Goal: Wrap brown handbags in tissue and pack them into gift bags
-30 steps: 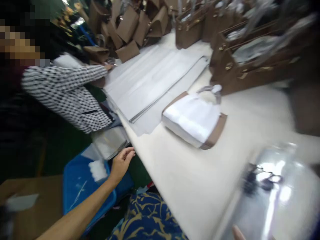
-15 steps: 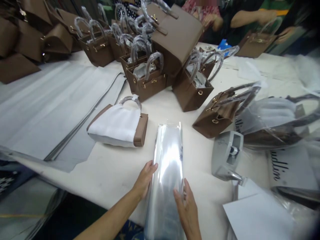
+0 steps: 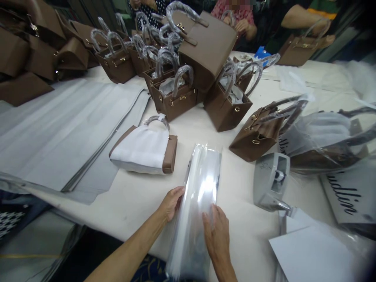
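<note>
A long, folded stack of shiny clear plastic film (image 3: 199, 188) lies at the table's near edge, pointing away from me. My left hand (image 3: 173, 203) grips its left edge, thumb on top and the fingers partly hidden. On the right side, my right hand (image 3: 216, 235) holds the stack between thumb and fingers. Just beyond my left hand rests a small brown handbag (image 3: 169, 156), wrapped in white sheet material (image 3: 143, 149), its handle covered in plastic. To the right of my right hand stands a grey tape dispenser (image 3: 268, 180).
Brown handbags (image 3: 176, 100) with plastic-wrapped handles crowd the back. Large grey-white sheets (image 3: 58, 129) cover the left side. White paper (image 3: 308, 250) and a plastic-covered bag (image 3: 326, 156) lie at right. Across the table, another person's hand (image 3: 319, 29) holds a brown handbag (image 3: 296, 49).
The plastic stack has tilted, its far end shifting right, and a folded layer now shows along its left side. My right hand has moved slightly up along it. The view has shifted slightly.
</note>
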`<state>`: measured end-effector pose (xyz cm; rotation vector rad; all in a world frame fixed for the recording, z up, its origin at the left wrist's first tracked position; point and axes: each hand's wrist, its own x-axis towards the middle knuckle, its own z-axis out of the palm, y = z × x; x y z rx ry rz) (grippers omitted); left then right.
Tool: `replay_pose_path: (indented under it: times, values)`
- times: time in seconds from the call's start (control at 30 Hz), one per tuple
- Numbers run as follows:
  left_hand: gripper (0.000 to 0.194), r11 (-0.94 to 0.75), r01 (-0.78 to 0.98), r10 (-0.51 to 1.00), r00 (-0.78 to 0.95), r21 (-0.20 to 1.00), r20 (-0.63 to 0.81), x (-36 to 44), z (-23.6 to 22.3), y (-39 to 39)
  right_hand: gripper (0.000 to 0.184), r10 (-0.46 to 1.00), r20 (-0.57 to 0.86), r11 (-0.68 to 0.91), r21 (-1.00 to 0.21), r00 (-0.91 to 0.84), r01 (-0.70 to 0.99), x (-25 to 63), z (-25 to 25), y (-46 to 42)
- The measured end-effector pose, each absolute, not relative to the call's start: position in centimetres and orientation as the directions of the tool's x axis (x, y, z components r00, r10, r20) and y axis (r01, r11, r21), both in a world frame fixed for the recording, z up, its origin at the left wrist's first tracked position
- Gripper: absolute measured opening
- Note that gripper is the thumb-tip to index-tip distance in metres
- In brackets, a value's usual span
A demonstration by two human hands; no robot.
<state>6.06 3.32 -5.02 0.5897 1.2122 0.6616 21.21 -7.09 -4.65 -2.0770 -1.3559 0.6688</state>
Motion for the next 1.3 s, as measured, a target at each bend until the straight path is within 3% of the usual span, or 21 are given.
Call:
replay_pose_path:
  times: [0.23, 0.47, 0.53, 0.67, 0.73, 0.9, 1.03, 1.23, 1.3]
  values:
    - [0.035, 0.528, 0.097, 0.808, 0.248, 0.844, -0.535, 6.9, -4.2, 4.0, 0.069, 0.873, -0.361, -0.485, -0.721, 0.329, 0.496, 23.0, -3.9, -5.8]
    - [0.068, 0.409, 0.465, 0.857, 0.101, 0.785, -0.506, 9.4, -2.9, 3.5, 0.088, 0.775, -0.570, -0.630, -0.665, 0.272, 0.401, 23.4, -2.0, -4.0]
    - [0.063, 0.390, 0.513, 0.866, 0.076, 0.764, -0.494, 9.8, -2.7, 3.4, 0.085, 0.788, -0.535, -0.615, -0.662, 0.305, 0.427, 23.5, -1.9, -3.6]
    - [0.047, 0.387, 0.477, 0.869, 0.097, 0.789, -0.485, 9.5, -3.3, 3.9, 0.043, 0.844, -0.448, -0.534, -0.745, 0.294, 0.400, 24.7, -1.7, -3.8]
    - [0.042, 0.411, 0.412, 0.859, 0.124, 0.813, -0.497, 9.1, -3.9, 4.3, 0.036, 0.845, -0.449, -0.532, -0.762, 0.291, 0.370, 25.8, -1.2, -4.4]
    - [0.051, 0.468, 0.227, 0.834, 0.206, 0.854, -0.511, 7.6, -4.6, 4.9, 0.041, 0.723, -0.547, -0.662, -0.723, 0.422, 0.197, 29.7, -0.9, -7.0]
    - [0.054, 0.475, 0.180, 0.823, 0.255, 0.861, -0.507, 6.0, -4.3, 5.9, 0.038, 0.696, -0.480, -0.674, -0.694, 0.534, 0.253, 31.8, -3.9, -8.9]
    - [0.048, 0.378, 0.334, 0.857, 0.228, 0.864, -0.463, 5.1, -5.0, 7.2, 0.046, 0.665, -0.448, -0.703, -0.646, 0.597, 0.297, 31.8, -6.3, -9.3]
    - [0.042, 0.324, 0.441, 0.881, 0.183, 0.837, -0.437, 5.3, -5.2, 7.2, 0.057, 0.679, -0.330, -0.673, -0.637, 0.656, 0.376, 31.3, -5.5, -9.0]
